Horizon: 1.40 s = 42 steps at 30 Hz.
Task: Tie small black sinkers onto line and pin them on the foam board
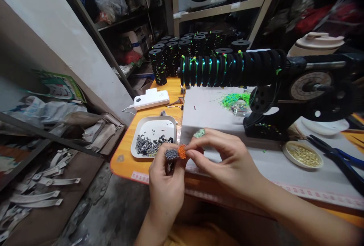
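Above the front edge of the table, my left hand (167, 185) is closed around a bundle of small grey bead-like pieces (171, 154). A block of orange bead-like pieces (182, 151) sits at the bundle's right end, by the left thumb. My right hand (227, 155) pinches thumb and index finger together at the edge of the orange block; what lies between the tips is too small to make out. A pale green wrap (199, 133) shows on one right finger. Just behind my left hand stands a white tray (135, 144) of loose small grey and black pieces (146, 145).
A black winding machine (233, 67) with green-threaded rings spans the right side. Behind it stand several black spools (157, 65). A white power bank (151, 99), green strands (234, 100), a dish of gold pieces (303, 155) and pliers (338, 158) lie on the table.
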Each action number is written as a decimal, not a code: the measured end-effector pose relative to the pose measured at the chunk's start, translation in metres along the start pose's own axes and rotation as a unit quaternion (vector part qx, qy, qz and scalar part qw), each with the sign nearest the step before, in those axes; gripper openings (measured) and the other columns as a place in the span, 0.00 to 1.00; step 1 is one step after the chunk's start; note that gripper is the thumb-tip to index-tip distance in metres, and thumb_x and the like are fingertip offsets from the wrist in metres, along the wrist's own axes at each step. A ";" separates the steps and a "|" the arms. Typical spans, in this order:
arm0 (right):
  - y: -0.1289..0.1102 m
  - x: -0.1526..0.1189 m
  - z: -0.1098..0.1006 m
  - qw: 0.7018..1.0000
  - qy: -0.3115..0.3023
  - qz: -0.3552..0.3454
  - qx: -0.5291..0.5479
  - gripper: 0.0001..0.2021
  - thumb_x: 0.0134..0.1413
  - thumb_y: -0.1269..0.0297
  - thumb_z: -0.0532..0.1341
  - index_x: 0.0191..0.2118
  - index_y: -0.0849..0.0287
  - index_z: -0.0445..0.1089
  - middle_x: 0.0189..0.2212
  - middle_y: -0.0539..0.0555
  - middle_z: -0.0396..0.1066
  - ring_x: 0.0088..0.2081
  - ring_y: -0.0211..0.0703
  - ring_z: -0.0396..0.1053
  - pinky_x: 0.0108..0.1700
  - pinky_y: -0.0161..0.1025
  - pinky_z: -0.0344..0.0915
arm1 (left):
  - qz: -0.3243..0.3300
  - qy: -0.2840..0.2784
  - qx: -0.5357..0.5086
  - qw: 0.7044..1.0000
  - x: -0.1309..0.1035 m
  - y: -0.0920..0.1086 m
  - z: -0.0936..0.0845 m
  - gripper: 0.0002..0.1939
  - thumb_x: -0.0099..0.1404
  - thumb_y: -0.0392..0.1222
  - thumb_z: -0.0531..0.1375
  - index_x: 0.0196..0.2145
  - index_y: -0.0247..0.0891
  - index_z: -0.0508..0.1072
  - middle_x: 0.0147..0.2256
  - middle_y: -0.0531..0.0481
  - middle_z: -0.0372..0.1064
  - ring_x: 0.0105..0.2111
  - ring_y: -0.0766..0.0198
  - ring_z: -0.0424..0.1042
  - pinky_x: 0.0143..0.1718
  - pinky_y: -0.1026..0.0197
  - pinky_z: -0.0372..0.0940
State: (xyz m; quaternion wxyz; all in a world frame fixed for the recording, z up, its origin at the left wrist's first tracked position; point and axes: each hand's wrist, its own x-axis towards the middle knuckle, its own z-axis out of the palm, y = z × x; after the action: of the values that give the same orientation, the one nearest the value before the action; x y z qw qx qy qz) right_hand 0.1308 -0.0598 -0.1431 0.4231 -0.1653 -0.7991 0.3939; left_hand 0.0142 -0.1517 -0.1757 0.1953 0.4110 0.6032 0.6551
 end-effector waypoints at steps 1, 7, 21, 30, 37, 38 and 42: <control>0.000 0.000 0.000 1.000 -0.008 0.001 0.004 0.03 0.56 0.73 0.63 0.33 0.61 0.74 0.26 0.50 0.70 0.28 0.36 0.67 0.31 0.33 0.62 | -0.007 0.002 -0.002 1.000 -0.001 0.001 0.000 0.02 0.66 0.38 0.61 0.34 0.43 0.72 0.33 0.56 0.70 0.35 0.68 0.69 0.39 0.69 0.64; 0.001 0.000 -0.003 1.000 -0.013 -0.002 -0.010 0.04 0.58 0.74 0.61 0.33 0.60 0.71 0.27 0.50 0.70 0.29 0.36 0.66 0.33 0.34 0.63 | -0.210 0.004 -0.198 0.957 -0.001 0.007 0.004 0.11 0.60 0.46 0.68 0.37 0.40 0.73 0.27 0.56 0.67 0.23 0.73 0.63 0.24 0.71 0.60; 0.016 -0.005 -0.005 0.980 -0.090 -0.071 -0.160 0.09 0.62 0.74 0.59 0.42 0.58 0.75 0.31 0.55 0.69 0.32 0.41 0.67 0.31 0.35 0.64 | -0.238 0.015 -0.259 0.936 -0.001 0.003 -0.019 0.11 0.61 0.45 0.67 0.33 0.35 0.71 0.25 0.55 0.67 0.16 0.80 0.48 0.17 0.73 0.47; -0.001 0.000 -0.003 0.997 -0.057 0.029 -0.031 0.06 0.59 0.72 0.63 0.35 0.56 0.77 0.27 0.51 0.73 0.28 0.38 0.68 0.29 0.34 0.63 | 0.036 0.117 0.010 0.992 -0.009 0.006 -0.014 0.08 0.65 0.31 0.61 0.31 0.43 0.74 0.32 0.52 0.71 0.36 0.63 0.70 0.42 0.62 0.65; -0.007 -0.004 0.001 0.999 -0.039 0.032 0.010 0.04 0.58 0.72 0.63 0.36 0.57 0.76 0.28 0.51 0.73 0.29 0.37 0.68 0.30 0.34 0.63 | 0.053 0.087 -0.009 0.995 -0.015 0.007 -0.005 0.09 0.65 0.29 0.60 0.33 0.44 0.73 0.32 0.52 0.69 0.36 0.63 0.70 0.41 0.61 0.64; -0.007 -0.004 0.001 0.999 -0.038 0.024 0.009 0.04 0.58 0.73 0.63 0.35 0.59 0.75 0.27 0.51 0.73 0.29 0.37 0.67 0.31 0.34 0.63 | 0.032 0.082 -0.026 0.996 -0.017 0.008 -0.002 0.08 0.66 0.31 0.60 0.33 0.44 0.72 0.32 0.53 0.69 0.36 0.63 0.69 0.41 0.62 0.64; -0.008 -0.003 0.001 0.999 -0.034 0.014 0.014 0.04 0.57 0.75 0.61 0.33 0.61 0.72 0.27 0.51 0.70 0.29 0.36 0.65 0.31 0.34 0.62 | -0.090 0.057 -0.169 0.980 -0.024 0.009 0.005 0.04 0.68 0.40 0.59 0.34 0.43 0.72 0.31 0.54 0.66 0.32 0.67 0.67 0.37 0.65 0.65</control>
State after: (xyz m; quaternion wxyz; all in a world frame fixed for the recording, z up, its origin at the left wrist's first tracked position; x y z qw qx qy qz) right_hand 0.1327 -0.0675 -0.1388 0.3924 -0.1575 -0.8049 0.4164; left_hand 0.0348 -0.1684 -0.1750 0.2854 0.2785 0.5280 0.7498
